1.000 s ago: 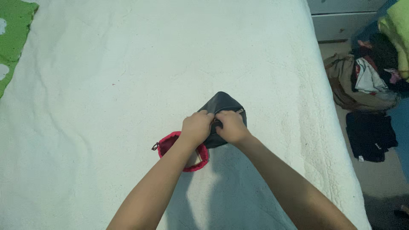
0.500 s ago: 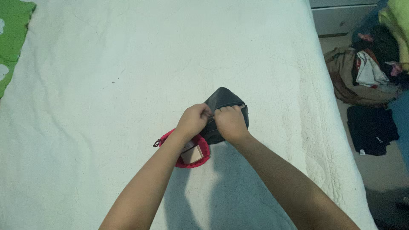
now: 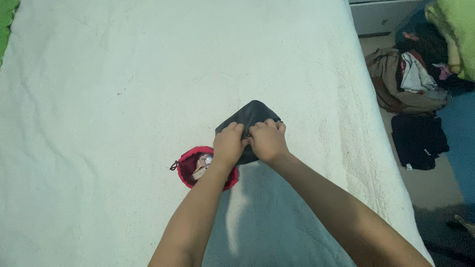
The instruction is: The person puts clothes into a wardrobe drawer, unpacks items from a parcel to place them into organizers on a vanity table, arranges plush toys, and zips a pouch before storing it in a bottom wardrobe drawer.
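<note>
A small dark grey folded cloth piece [image 3: 247, 114] lies on the white fleecy bed cover [image 3: 148, 74]. My left hand [image 3: 228, 144] and my right hand [image 3: 267, 140] sit side by side on its near edge, fingers curled and pinching the fabric. Just left of my left wrist lies a small round red pouch [image 3: 190, 168], open at the top, with pale items showing inside. My forearms hide the pouch's right side and the cloth's near part.
The bed's right edge drops to a floor with a heap of clothes [image 3: 410, 79], a black garment [image 3: 418, 141] and a yellow-green fabric [image 3: 457, 29] at the top right. A green patch [image 3: 6, 20] shows at the top left corner.
Both hands shifted slightly left and kept gripping the dark cloth, which looks more gathered. The red pouch is now more uncovered beside my left wrist. The view shifted a little.
</note>
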